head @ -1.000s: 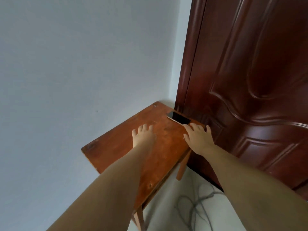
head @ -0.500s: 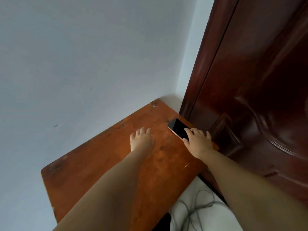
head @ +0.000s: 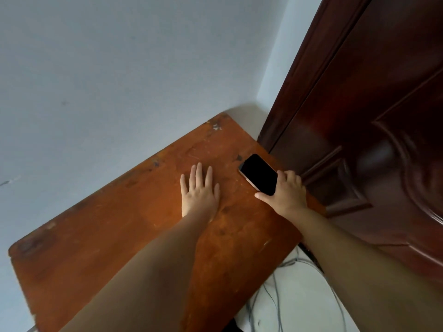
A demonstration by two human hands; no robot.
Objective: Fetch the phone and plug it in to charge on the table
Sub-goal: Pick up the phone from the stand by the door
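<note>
There is only one view, from a wide-angle camera worn on the person's head. It looks forward and steeply down, from close above the worktop [head: 148,226]. It faces the corner between the wall [head: 119,75] and the door [head: 374,121].

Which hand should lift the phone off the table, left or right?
Right. The right hand is already on the phone, thumb and fingers at its near end by the door. The left hand lies flat, palm down on the table, apart from the phone.
</note>
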